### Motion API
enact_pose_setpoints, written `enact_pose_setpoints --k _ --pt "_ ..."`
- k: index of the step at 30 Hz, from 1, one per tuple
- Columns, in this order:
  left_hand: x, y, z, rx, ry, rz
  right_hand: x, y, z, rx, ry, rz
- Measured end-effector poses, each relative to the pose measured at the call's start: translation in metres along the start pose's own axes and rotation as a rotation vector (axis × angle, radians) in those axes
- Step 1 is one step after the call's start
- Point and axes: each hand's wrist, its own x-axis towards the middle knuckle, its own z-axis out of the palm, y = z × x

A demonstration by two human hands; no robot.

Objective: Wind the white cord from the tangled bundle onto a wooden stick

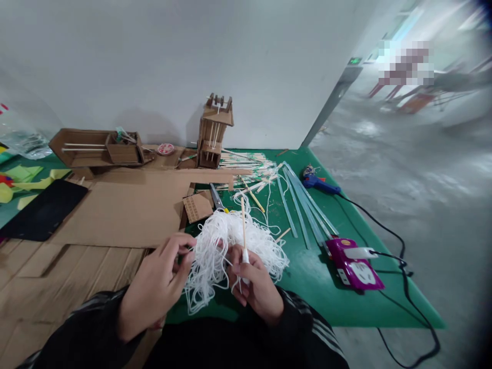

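My right hand is closed around a thin wooden stick, which points up and away from me. White string is wound in a thick layer around the stick's lower part, and loose strands hang by the fingers. My left hand is at the left edge of a big tangled heap of white string. Its fingers are curled, with thumb and forefinger pinched at the string; the exact strand between them is hard to make out. The heap lies in front of and between both hands.
Behind the heap are scissors, a cardboard piece and many wooden sticks. Cardboard models stand by the wall. To the right lie clear glue sticks, a blue glue gun and a purple power strip with cables.
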Motion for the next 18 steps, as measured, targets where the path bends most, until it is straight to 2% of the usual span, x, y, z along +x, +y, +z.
enact_pose_setpoints --k 3,5,9,18 --pt "0.019 -0.003 0.002 0.180 0.027 -0.052 0.000 0.000 0.000 0.018 0.010 0.005" --pt "0.030 -0.001 0.004 0.216 -0.033 -0.063 0.000 0.000 0.001 0.025 0.016 0.011" --pt "0.041 0.003 0.009 0.170 -0.118 -0.091 -0.001 0.000 0.001 0.026 0.017 0.013" --pt "0.033 -0.002 0.010 -0.028 -0.060 -0.104 -0.018 -0.011 -0.002 -0.056 0.098 -0.032"
